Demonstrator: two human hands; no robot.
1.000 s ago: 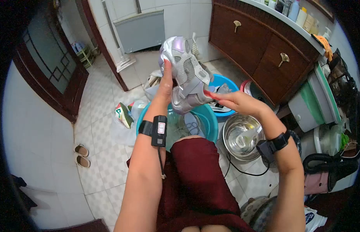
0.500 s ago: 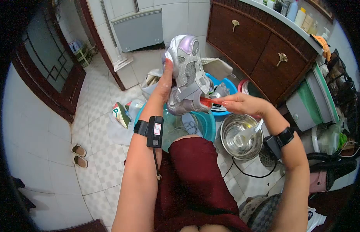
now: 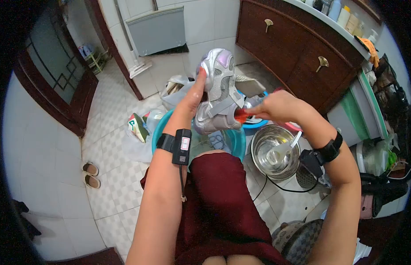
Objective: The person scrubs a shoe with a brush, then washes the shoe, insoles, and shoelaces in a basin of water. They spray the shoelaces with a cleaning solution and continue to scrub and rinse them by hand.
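Observation:
My left hand [image 3: 194,97] grips a silver-grey sneaker [image 3: 221,90] with lilac patches, thumb along its side. The shoe is held up above a teal basin [image 3: 160,137], toe pointing away and its opening turned to the right. My right hand [image 3: 276,107] is closed at that opening, its fingers on a small red-orange object [image 3: 241,116]. Part of this object sits inside the shoe, so its full shape is hidden. Down in the basin lies a grey-blue item with laces [image 3: 218,140], partly covered by the sneaker.
Right of the basin stands a steel bowl [image 3: 257,165] holding a white-handled scoop [image 3: 285,149]. Behind is a blue basin [image 3: 258,125] with shoes. Plastic bags and a green-white packet [image 3: 137,127] lie left. A brown cabinet [image 3: 294,48] borders the back right.
The sneaker has shifted slightly right and down. My right hand has turned and risen, its fingers going from stretched out to curled around the red-orange object.

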